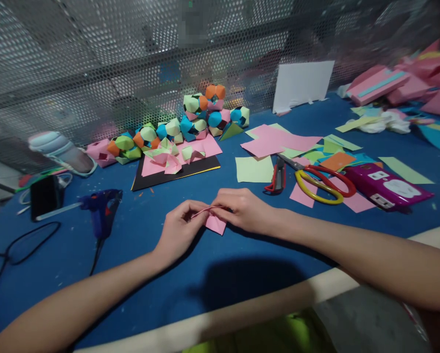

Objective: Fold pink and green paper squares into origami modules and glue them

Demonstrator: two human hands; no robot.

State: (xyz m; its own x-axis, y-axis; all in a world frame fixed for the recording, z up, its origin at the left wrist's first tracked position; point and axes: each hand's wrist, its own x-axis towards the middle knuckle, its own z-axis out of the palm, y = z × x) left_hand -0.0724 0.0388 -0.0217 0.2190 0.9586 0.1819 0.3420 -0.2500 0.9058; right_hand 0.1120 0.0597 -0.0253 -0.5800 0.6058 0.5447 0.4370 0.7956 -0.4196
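Note:
Between my two hands is a small piece of folded pink paper [216,224], low over the blue tabletop. My left hand [181,228] pinches its left edge between thumb and fingers. From the other side, my right hand [244,208] grips the top right of the same paper, fingers bent over it. A raised fold shows along the top, partly covered by the fingertips. Behind the hands, several pink and green folded paper pieces [171,164] lie on a black sheet [201,168].
A blue glue gun [101,211], a phone [46,196] and a bottle [63,152] are on the left. Joined paper shapes [194,127] line the mesh. Rightward lie a red cutter [278,176], scissors [321,189], a purple packet [385,185] and paper sheets [254,170].

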